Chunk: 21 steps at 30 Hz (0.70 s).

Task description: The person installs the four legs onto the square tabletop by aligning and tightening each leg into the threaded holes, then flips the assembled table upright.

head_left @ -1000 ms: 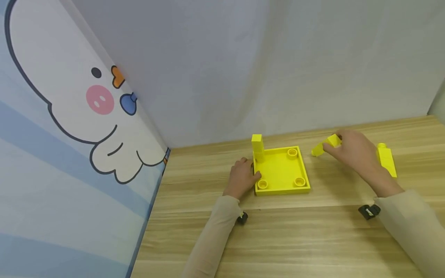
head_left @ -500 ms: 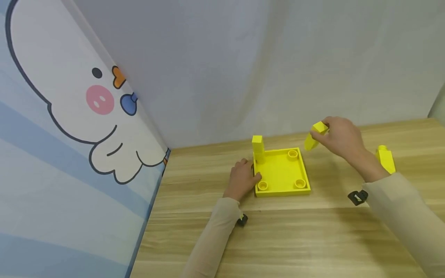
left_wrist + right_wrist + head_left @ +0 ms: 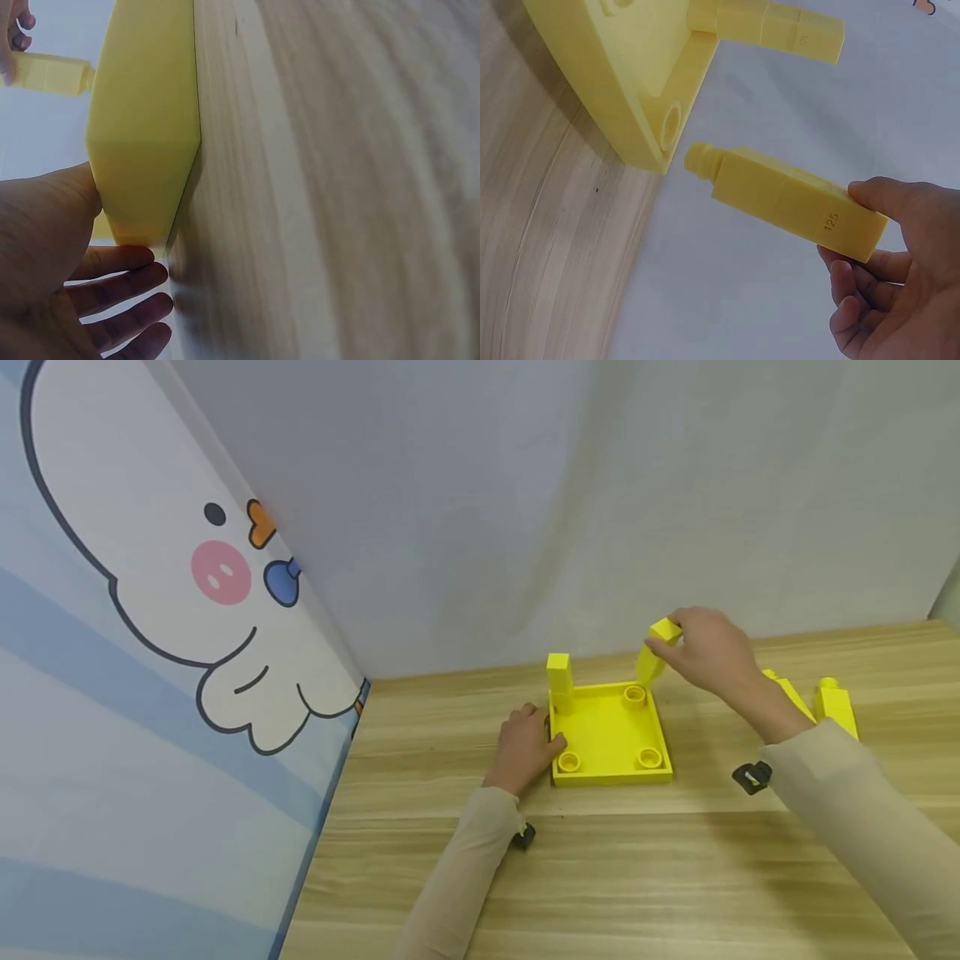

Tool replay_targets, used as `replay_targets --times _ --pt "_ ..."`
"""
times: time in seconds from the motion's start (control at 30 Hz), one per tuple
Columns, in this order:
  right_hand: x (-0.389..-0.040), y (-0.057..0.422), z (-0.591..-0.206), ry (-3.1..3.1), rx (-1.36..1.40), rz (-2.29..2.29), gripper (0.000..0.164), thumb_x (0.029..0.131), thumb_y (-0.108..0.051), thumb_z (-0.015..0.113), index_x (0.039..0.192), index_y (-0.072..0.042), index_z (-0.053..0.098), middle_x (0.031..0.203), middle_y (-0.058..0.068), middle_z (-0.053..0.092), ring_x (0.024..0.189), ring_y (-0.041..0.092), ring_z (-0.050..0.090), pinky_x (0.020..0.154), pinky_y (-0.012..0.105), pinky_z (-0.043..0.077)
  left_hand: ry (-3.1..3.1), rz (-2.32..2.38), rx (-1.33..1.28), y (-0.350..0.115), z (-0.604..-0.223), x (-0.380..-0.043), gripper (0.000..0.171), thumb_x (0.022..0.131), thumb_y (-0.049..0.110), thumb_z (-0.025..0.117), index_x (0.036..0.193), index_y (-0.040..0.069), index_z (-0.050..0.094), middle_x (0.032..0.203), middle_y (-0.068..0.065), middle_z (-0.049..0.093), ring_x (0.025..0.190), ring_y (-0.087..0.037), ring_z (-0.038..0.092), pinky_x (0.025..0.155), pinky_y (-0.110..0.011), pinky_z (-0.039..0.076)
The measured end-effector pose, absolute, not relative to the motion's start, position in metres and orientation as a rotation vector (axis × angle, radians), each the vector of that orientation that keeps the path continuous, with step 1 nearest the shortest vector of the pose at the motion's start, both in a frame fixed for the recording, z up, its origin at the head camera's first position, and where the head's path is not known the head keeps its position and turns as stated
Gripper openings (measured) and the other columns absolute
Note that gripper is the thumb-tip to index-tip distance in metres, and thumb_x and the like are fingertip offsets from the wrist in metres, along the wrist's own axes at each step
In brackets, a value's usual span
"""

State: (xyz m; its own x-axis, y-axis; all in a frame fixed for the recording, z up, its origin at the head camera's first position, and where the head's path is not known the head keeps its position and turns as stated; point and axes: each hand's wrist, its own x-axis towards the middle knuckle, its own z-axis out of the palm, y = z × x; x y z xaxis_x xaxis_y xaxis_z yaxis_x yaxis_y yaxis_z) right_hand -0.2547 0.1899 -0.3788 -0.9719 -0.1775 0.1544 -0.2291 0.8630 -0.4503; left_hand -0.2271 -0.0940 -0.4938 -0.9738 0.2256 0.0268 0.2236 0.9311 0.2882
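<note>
A yellow square tabletop with a raised rim lies underside up, round sockets in three of its corners. At its far left corner a square table leg stands upright. My left hand holds the tabletop's left side, thumb over the rim and fingers along the outer wall. With thumb and fingers my right hand pinches the upper end of a second table leg, marked 125. That leg tilts, its threaded end down beside the far right socket.
Two more yellow legs lie on the wooden table to the right, the outer leg in plain sight and the inner leg partly behind my right forearm. A pale curtain stands behind; a cartoon-printed panel rises at left.
My right hand has moved left with the leg, which has turned from leaning far over to nearly upright at the tabletop's far right corner. My left hand stays on the tabletop.
</note>
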Motion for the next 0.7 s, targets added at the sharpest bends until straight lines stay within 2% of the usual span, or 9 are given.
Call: replay_targets --times 0.33,0.53,0.7 --pt "-0.259 0.177 -0.380 -2.949 0.418 0.664 0.058 0.100 -0.038 0.060 0.131 0.011 0.059 0.128 0.035 0.063 0.110 0.050 0.063 0.086 0.060 0.055 3.088 0.461 0.365 -0.094 -0.496 -0.228 0.052 0.097 0.038 0.061 0.137 0.004 0.062 0.130 -0.011 0.064 0.118 -0.029 0.059 0.100 -0.045 0.049" --pt "-0.262 0.175 -0.384 -2.963 0.469 0.650 0.050 0.099 -0.034 0.062 0.122 0.011 0.064 0.114 0.031 0.069 0.090 0.038 0.066 0.073 0.050 0.055 3.094 0.457 0.367 -0.093 -0.497 -0.228 0.052 0.097 0.038 0.060 0.137 0.005 0.062 0.131 -0.011 0.064 0.119 -0.029 0.059 0.101 -0.045 0.049" --pt "-0.264 0.176 -0.384 -2.984 0.524 0.620 0.048 0.099 -0.032 0.063 0.122 0.010 0.064 0.114 0.030 0.069 0.092 0.038 0.067 0.074 0.051 0.055 3.095 0.462 0.384 -0.093 -0.496 -0.228 0.050 0.098 0.037 0.060 0.136 0.004 0.062 0.131 -0.011 0.064 0.120 -0.029 0.059 0.101 -0.046 0.049"
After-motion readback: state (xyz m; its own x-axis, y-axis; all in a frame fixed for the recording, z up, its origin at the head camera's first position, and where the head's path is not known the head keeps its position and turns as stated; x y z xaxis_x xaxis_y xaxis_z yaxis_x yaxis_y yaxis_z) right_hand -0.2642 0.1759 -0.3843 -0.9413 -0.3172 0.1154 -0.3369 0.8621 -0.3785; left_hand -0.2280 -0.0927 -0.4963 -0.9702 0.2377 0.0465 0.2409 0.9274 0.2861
